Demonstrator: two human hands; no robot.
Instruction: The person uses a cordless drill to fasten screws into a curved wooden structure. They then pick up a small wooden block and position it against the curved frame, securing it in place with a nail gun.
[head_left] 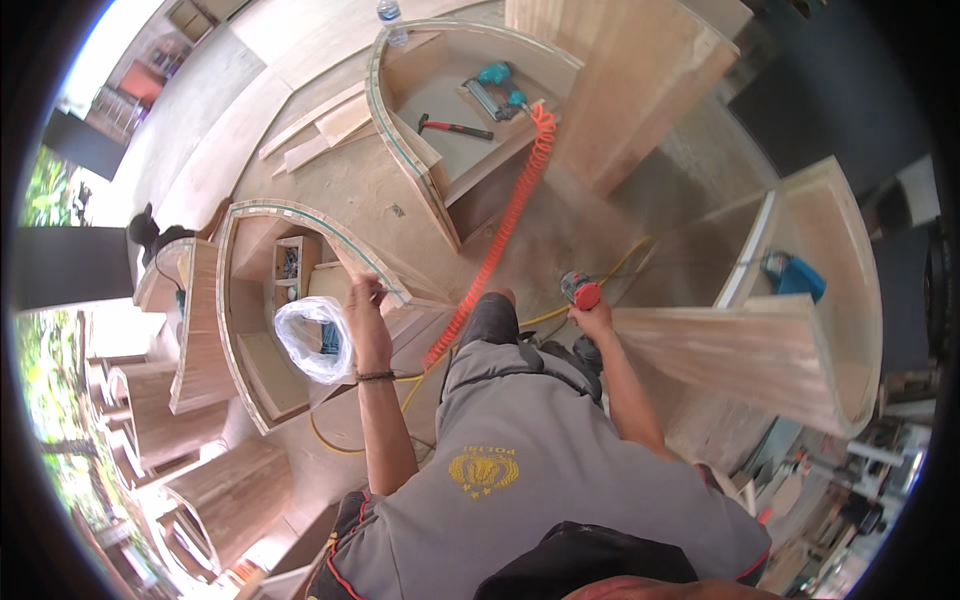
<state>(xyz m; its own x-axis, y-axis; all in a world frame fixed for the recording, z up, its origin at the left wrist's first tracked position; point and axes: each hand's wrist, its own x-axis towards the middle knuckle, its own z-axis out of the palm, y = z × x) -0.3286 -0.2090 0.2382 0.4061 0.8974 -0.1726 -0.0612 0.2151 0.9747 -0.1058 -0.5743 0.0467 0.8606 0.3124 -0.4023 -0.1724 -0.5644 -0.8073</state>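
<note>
My right hand grips a red and grey power drill out in front of my knees. My left hand is closed, fingertips pinched together at the rim of a curved wooden cabinet frame; a small dark bit shows at the fingers, too small to name. Beside this hand, a clear plastic bag with bluish things inside rests in the frame. Behind it, inside the same frame, stands a small wooden box of small items.
A second curved frame ahead holds a teal nail gun and a hammer. An orange coiled air hose runs from the nail gun toward my legs. At right, a blue tool lies in another curved cabinet. A yellow hose crosses the floor.
</note>
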